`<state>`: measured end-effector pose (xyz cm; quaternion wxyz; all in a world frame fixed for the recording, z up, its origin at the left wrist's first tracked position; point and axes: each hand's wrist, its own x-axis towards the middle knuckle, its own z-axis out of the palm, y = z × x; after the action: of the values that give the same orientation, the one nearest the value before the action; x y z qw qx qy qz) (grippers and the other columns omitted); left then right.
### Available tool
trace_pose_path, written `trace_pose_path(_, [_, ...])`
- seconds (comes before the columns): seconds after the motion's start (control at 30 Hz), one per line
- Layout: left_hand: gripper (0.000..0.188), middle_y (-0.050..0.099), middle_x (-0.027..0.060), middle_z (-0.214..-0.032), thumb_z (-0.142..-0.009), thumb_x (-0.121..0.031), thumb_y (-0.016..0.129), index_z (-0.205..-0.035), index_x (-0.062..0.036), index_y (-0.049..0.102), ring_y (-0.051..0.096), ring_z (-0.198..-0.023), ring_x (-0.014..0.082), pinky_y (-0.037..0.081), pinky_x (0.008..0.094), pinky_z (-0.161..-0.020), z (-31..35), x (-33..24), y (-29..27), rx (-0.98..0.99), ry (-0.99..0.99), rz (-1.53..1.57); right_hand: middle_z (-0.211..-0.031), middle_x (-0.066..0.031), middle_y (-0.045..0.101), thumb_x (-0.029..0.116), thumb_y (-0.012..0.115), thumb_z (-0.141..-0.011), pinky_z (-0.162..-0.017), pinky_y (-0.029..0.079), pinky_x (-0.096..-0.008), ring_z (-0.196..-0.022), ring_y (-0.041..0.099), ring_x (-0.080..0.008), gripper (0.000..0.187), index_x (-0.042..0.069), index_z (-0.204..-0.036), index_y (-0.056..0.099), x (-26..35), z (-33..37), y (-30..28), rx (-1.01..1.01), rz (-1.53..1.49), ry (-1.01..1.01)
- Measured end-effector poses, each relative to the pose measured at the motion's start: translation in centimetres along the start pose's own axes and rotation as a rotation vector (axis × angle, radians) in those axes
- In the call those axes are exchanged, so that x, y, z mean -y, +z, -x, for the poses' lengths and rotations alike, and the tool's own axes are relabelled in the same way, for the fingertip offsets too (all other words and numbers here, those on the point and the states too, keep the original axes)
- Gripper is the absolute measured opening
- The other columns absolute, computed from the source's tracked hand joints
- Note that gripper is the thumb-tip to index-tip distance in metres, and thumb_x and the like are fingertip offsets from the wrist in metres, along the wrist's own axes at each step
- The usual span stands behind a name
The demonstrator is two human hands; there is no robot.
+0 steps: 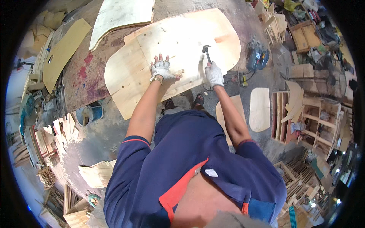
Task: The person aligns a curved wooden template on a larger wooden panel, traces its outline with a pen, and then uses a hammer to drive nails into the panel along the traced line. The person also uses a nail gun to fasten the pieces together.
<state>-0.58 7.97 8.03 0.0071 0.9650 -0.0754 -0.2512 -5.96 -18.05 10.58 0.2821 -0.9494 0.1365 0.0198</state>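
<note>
A large pale plywood panel [129, 64] with rounded corners lies on the workbench before me, with another sheet's edge showing along its far left side. My left hand [162, 70], in a white glove with bare fingertips, rests flat on the panel with its fingers spread. In my gloved right hand [214, 74] is a claw hammer [207, 52], gripped by the handle. Its dark head points away from me over the panel's right half. Several small dark spots dot the plywood. Glare washes out part of the surface.
A blue power tool [258, 56] with a cord sits right of the panel. A curved white board [121, 15] lies at the far left, and a yellowish cut panel [65, 53] beyond it. A bucket [90, 114], a rounded board [260, 109] and a wooden shelf frame [320, 121] stand around.
</note>
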Motion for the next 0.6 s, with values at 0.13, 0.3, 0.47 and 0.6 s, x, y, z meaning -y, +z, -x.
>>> trace_pose_path(0.13, [0.151,-0.007,0.0210,-0.169,-0.052,-0.092,0.070,-0.164,-0.0177,0.001,-0.008,-0.155,0.0419,0.000,0.0602,-0.122,0.8,-0.2,-0.2,0.025,-0.009,0.009,-0.088,-0.0333,0.066,0.035,0.044,-0.103,-0.079,0.048,-0.0602,-0.089,0.063,-0.0533,0.040,0.000,-0.115,0.059,0.3,0.9,0.7,0.005,-0.043,0.044])
trace_pose_path(0.3, [0.146,-0.008,0.0203,-0.169,-0.056,-0.088,0.071,-0.164,-0.0159,0.004,-0.008,-0.155,0.0409,-0.002,0.0586,-0.122,1.2,-0.3,0.0,-0.036,-0.001,0.021,-0.094,-0.0344,0.066,0.037,0.044,-0.102,-0.082,0.048,-0.0592,-0.095,0.063,-0.0530,0.041,0.000,-0.111,0.060,0.8,0.8,0.8,0.113,-0.040,0.085])
trace_pose_path(0.47, [0.144,-0.004,0.0208,-0.169,-0.057,-0.092,0.066,-0.164,-0.0147,0.007,-0.007,-0.155,0.0418,-0.002,0.0609,-0.121,1.0,-0.1,-0.2,-0.020,0.001,0.041,-0.087,-0.0343,0.066,0.033,0.047,-0.100,-0.077,0.049,-0.0603,-0.086,0.064,-0.0535,0.036,0.000,-0.100,0.061,1.0,0.2,1.4,0.064,-0.048,0.071])
trace_pose_path(0.6, [0.114,0.032,0.0254,-0.158,-0.077,-0.085,0.054,-0.157,-0.0074,0.031,0.026,-0.149,0.0393,0.019,0.0561,-0.119,1.9,-1.8,-1.1,-0.092,-0.013,0.459,-0.086,-0.0303,0.067,0.025,0.049,-0.100,-0.076,0.050,-0.0554,-0.085,0.065,-0.0505,0.028,0.000,-0.109,0.059,4.8,1.9,0.9,0.064,-0.143,-0.085])
